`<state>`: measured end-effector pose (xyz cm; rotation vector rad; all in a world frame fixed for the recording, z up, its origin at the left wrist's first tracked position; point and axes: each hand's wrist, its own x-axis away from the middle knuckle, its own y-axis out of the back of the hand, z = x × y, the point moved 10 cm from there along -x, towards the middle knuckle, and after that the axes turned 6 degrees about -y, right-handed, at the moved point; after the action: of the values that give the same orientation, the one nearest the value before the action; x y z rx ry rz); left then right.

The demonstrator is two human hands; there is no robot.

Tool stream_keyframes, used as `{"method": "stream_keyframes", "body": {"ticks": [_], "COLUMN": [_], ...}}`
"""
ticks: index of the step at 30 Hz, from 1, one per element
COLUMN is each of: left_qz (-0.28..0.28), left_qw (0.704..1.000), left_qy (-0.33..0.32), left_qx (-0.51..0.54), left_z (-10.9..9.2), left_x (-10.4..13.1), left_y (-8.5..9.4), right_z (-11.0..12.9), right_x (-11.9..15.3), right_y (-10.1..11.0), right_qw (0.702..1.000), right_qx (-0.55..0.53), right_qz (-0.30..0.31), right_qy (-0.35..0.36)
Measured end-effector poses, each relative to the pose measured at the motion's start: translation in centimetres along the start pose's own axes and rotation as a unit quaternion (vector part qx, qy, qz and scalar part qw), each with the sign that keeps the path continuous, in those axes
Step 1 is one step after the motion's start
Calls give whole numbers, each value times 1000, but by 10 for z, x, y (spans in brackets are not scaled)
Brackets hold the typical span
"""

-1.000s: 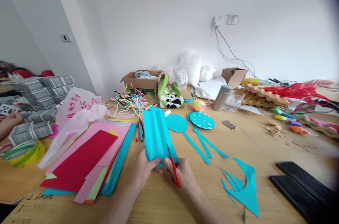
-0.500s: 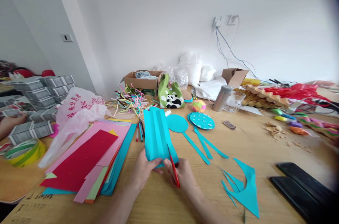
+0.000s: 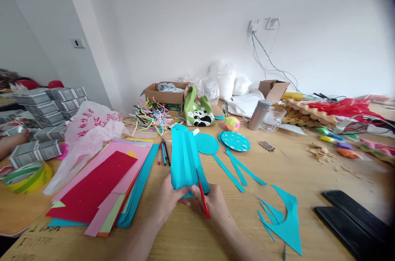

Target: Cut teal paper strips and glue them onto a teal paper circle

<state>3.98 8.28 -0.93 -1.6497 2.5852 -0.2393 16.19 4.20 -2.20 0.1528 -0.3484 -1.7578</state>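
1. Head view: a creased blue sheet [image 3: 183,162] is held up over the middle of the table [image 3: 179,236], between the two hands.
2. The sheet's lower edge is gripped by the left hand [image 3: 167,194], with the thumb laid across the front.
3. Red-handled scissors [image 3: 204,202] are grasped by the right hand [image 3: 216,204], and their blades are set along the sheet's right side, near a lengthwise crease.
4. To the right of the sheet, a plain blue disc [image 3: 207,144] and white-marked discs [image 3: 236,141] are laid, with blue strips [image 3: 228,173] spread in front of them.
5. Blue offcuts [image 3: 293,228] are scattered to the right of the right hand.
6. On the left, a pile of coloured paper [image 3: 138,156] is topped by a red sheet [image 3: 95,189]; pens [image 3: 163,156] are placed between the pile and the blue sheet.
7. Farther back, a green panda bag [image 3: 199,113] is flanked by a cardboard box [image 3: 168,95] and a metal bottle [image 3: 259,116].
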Motion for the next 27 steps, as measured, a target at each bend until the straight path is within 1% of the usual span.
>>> {"method": "stream_keyframes", "body": {"ticks": [9,20,27], "left_qz": [-7,10,15], "left_qw": [1000,1000,1000], "left_qy": [3,5,6], "left_qx": [0,7,7], "left_z": [-3,-1,0], "left_x": [1,1,2], "left_y": [0,-5,-5], "right_z": [-4,0,3], "right_x": [0,4,4], "right_y": [-4,-4,-3], "right_qw": [1000,996,996], "right_qx": [-29,-64,-77], "right_qz": [7,25,27], "right_qy": [-11,-64,-47]}}
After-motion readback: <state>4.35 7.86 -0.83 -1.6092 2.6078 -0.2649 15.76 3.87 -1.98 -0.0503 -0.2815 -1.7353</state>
